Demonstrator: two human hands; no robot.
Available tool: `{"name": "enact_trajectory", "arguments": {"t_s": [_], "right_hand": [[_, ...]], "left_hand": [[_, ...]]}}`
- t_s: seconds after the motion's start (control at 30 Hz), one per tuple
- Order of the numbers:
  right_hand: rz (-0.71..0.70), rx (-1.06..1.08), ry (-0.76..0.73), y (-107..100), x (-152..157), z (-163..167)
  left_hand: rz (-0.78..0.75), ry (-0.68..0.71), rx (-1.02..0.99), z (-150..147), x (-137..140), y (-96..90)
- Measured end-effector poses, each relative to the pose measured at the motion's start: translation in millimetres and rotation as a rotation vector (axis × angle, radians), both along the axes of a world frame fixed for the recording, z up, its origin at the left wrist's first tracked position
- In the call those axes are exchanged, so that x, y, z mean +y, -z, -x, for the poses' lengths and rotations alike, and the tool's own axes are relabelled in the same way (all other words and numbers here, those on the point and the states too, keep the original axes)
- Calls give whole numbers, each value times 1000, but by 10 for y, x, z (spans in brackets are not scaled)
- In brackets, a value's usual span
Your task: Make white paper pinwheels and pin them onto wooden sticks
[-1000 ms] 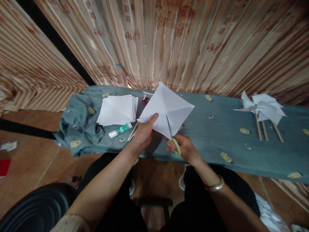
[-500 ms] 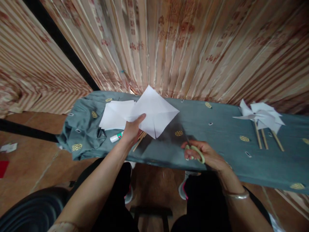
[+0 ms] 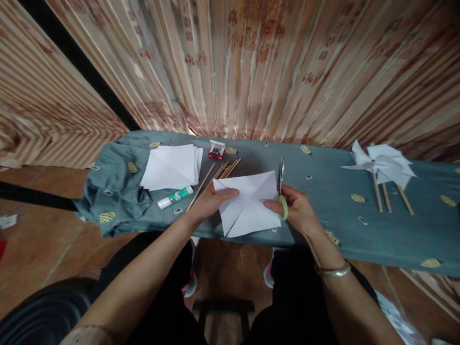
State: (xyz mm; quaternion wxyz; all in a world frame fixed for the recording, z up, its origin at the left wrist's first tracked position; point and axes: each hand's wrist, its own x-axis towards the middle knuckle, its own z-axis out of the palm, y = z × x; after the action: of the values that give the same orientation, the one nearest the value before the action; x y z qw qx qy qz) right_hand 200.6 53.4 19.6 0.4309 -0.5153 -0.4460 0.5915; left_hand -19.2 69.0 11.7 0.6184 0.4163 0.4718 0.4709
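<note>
A square white sheet of paper (image 3: pixel 247 199) with crease lines and cuts running in from its corners is held over the table's near edge. My left hand (image 3: pixel 212 199) grips its left side, thumb on top and fingers underneath. At the right side, my right hand (image 3: pixel 296 206) pinches the sheet with its thumb while also holding scissors (image 3: pixel 282 194). The scissors have pale green handles, and their blades point away from me beside the paper. Just behind the sheet lie several thin wooden sticks (image 3: pixel 215 173), partly covered by it.
On the left lie a stack of white paper (image 3: pixel 170 167) and a glue stick (image 3: pixel 175 197). A small red box (image 3: pixel 216 150) of dark pins stands open behind the sticks. Finished paper pinwheels (image 3: pixel 384 163) on sticks rest at the right. A curtain (image 3: pixel 230 72) hangs along the table's (image 3: pixel 323 177) far edge.
The sheet has come down towards me and turned from a diamond to a square, uncovering the red box. My right hand has moved up to it with the scissors and now touches its edge.
</note>
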Motion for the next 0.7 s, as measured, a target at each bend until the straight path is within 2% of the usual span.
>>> {"name": "enact_trajectory", "arguments": {"t_s": [0.13, 0.23, 0.37, 0.5, 0.57, 0.7], "right_hand": [[-32, 43, 245, 22, 56, 29], [-83, 132, 417, 38, 128, 43], [-184, 178, 469, 21, 208, 109], [-209, 147, 439, -7, 235, 258], [-211, 132, 420, -7, 238, 331], [-207, 106, 382, 5, 238, 407]], "left_hand": [[140, 113, -306, 15, 12, -72], [150, 221, -431, -8, -39, -86], [66, 175, -361, -171, -184, -46], [-49, 163, -249, -418, -259, -33], [-59, 90, -256, -505, -244, -50], [13, -216, -323, -515, -145, -67]]}}
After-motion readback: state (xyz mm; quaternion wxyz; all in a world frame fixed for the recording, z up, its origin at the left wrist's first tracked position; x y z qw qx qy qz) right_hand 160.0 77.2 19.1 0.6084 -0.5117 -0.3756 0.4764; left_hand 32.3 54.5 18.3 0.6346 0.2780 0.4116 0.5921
